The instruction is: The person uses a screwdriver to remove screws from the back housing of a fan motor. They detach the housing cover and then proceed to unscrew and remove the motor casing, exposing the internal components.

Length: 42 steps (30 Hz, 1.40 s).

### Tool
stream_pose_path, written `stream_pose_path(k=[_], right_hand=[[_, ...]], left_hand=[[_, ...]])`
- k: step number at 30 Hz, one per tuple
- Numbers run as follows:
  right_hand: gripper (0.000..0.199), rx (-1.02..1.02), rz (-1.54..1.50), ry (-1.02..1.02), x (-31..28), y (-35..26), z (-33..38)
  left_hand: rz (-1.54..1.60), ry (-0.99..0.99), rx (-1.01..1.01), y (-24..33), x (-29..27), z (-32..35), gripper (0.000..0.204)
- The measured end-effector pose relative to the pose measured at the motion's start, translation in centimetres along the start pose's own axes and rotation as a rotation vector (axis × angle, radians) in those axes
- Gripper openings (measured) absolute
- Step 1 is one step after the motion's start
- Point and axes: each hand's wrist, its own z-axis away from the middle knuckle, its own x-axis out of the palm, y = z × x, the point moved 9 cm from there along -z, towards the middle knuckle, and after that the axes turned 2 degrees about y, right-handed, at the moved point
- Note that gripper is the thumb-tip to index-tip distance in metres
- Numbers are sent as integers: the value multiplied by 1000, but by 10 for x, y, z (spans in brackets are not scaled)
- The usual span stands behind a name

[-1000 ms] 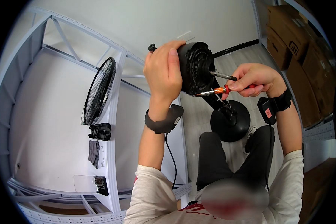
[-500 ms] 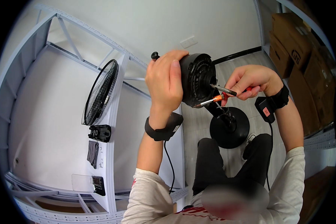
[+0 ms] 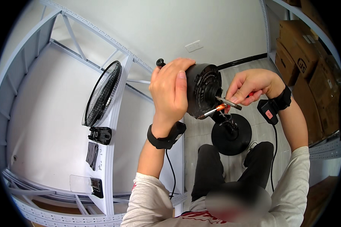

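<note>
My left hand is wrapped over the back of a black fan motor housing, tilting its round, open front toward the right. A metal motor shaft with a dark end juts from its centre. Between the closed fingers of my right hand is a screwdriver with an orange and red handle. Its blade points left, and the tip lies at the lower rim of the housing. Thin wires hang below the housing, above the fan's round black base on the floor.
On the white shelf at left stand a round fan grille, a black tool tray, a dark folded cloth, small screws and a bit set. Cardboard boxes fill the right rack.
The motor housing and both hands sit slightly lower and farther right in view. My right fingers are closer to the shaft, partly behind it. Both holds stay the same.
</note>
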Motion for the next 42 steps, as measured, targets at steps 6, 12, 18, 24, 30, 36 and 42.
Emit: stream_pose_path(k=[6, 12, 18, 24, 30, 36, 42], right_hand=[[36, -8, -12, -32, -1, 2, -2], [37, -7, -34, -39, 1, 2, 0], [37, 4, -40, -56, -1, 7, -1], [33, -33, -107, -20, 8, 16, 10], [31, -172, -226, 570, 71, 37, 44], [34, -330, -512, 860, 133, 49, 32], [31, -436, 150, 1277, 141, 35, 39]], left_hand=[[1, 14, -4, 3, -1, 1, 30], [-2, 27, -1, 4, -1, 2, 29], [-22, 33, -1, 7, -1, 4, 29], [-34, 56, -1, 6, -2, 4, 28], [-49, 89, -33, 0, 0, 2, 27], [-86, 88, -60, 1, 11, 0, 27], [-123, 106, -65, 4, 6, 2, 28]])
